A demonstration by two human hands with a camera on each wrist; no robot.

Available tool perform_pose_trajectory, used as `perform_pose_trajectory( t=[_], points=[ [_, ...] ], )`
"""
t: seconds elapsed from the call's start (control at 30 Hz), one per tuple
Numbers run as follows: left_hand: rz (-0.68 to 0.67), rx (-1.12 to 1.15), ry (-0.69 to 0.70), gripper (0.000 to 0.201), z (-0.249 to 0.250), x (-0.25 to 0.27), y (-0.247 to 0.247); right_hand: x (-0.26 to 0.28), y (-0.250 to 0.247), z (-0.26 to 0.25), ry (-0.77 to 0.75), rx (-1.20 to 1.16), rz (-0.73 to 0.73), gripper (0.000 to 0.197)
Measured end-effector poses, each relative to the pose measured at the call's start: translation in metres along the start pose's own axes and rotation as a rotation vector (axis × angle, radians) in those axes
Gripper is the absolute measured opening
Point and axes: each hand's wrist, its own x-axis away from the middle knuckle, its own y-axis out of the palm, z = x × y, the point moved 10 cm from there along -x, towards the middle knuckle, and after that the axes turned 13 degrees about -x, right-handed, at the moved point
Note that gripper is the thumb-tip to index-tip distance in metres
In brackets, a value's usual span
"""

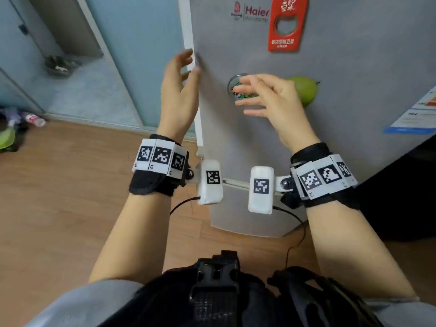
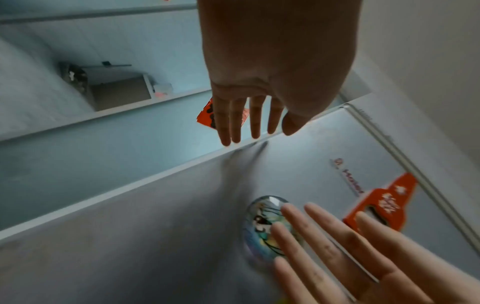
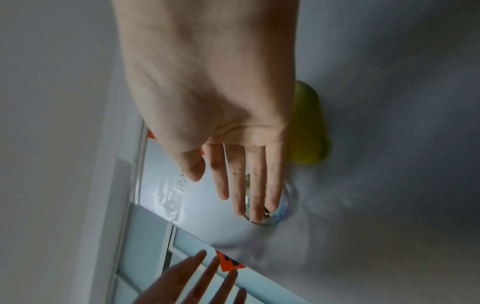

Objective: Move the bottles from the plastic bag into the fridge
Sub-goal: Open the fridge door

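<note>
The grey fridge (image 1: 342,67) stands shut in front of me, its door filling the head view. My left hand (image 1: 179,90) is raised with straight fingers at the door's left edge (image 1: 188,31), holding nothing. My right hand (image 1: 264,97) hovers open before a round picture magnet (image 1: 236,81) on the door. In the left wrist view the left hand (image 2: 259,115) spreads above the door edge, with the right hand (image 2: 337,242) below it. The right wrist view has the right hand (image 3: 233,164) over the round magnet (image 3: 283,205). No plastic bag shows.
A red bottle-opener magnet (image 1: 287,24) and a green fruit-shaped magnet (image 1: 304,90) stick to the door. A plastic bottle (image 1: 35,119) lies on the wooden floor at far left, near a green thing (image 1: 6,138). A waste bin (image 1: 61,66) stands behind. Dark furniture (image 1: 401,197) flanks the fridge's right.
</note>
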Motion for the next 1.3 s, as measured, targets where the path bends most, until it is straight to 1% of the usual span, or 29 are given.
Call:
perform_pose_trajectory(
  t=[0.07, 0.17, 0.23, 0.3, 0.47, 0.63, 0.73, 0.8, 0.93, 1.0, 1.07, 1.13, 1.23, 1.3],
  points=[
    [-0.112, 0.073, -0.034, 0.038, -0.009, -0.011, 0.007, -0.007, 0.001, 0.003, 0.016, -0.081, 0.085, 0.020],
    [-0.307, 0.176, -0.069, 0.036, -0.027, -0.021, 0.024, -0.010, 0.003, 0.011, 0.018, -0.159, 0.201, 0.024],
    [-0.379, 0.199, -0.055, 0.039, -0.034, -0.026, 0.030, -0.009, 0.002, 0.012, 0.007, -0.180, 0.280, 0.027],
    [-0.410, 0.229, -0.048, 0.041, -0.041, -0.028, 0.034, -0.006, 0.001, 0.013, -0.005, -0.194, 0.341, 0.028],
    [-0.422, 0.308, -0.053, 0.039, -0.038, -0.028, 0.040, 0.002, 0.005, 0.014, -0.022, -0.209, 0.429, 0.027],
    [-0.453, 0.340, -0.087, 0.033, -0.034, -0.027, 0.042, 0.009, 0.013, 0.016, -0.002, -0.173, 0.424, 0.021],
    [-0.449, 0.308, -0.090, 0.028, -0.031, -0.025, 0.041, 0.016, 0.015, 0.015, 0.010, -0.133, 0.418, 0.018],
    [-0.433, 0.304, -0.086, 0.025, -0.032, -0.014, 0.037, 0.025, 0.014, 0.011, 0.005, -0.105, 0.433, 0.018],
    [-0.417, 0.286, -0.043, 0.042, -0.032, 0.027, 0.023, 0.062, 0.012, 0.004, -0.024, -0.068, 0.477, 0.025],
    [-0.392, 0.290, -0.039, 0.056, -0.028, 0.050, 0.013, 0.086, 0.014, 0.001, -0.038, -0.055, 0.479, 0.020],
    [-0.369, 0.297, -0.025, 0.064, -0.022, 0.074, 0.002, 0.113, 0.016, -0.001, -0.053, -0.047, 0.474, 0.013],
    [-0.358, 0.303, 0.005, 0.057, -0.015, 0.098, -0.009, 0.141, 0.018, -0.003, -0.072, -0.055, 0.482, 0.010],
    [-0.358, 0.289, 0.061, 0.030, -0.005, 0.133, -0.021, 0.184, 0.018, -0.006, -0.118, -0.032, 0.531, 0.012],
    [-0.368, 0.296, 0.100, 0.016, 0.004, 0.153, -0.027, 0.210, 0.016, -0.008, -0.147, 0.003, 0.584, 0.013]
  ],
)
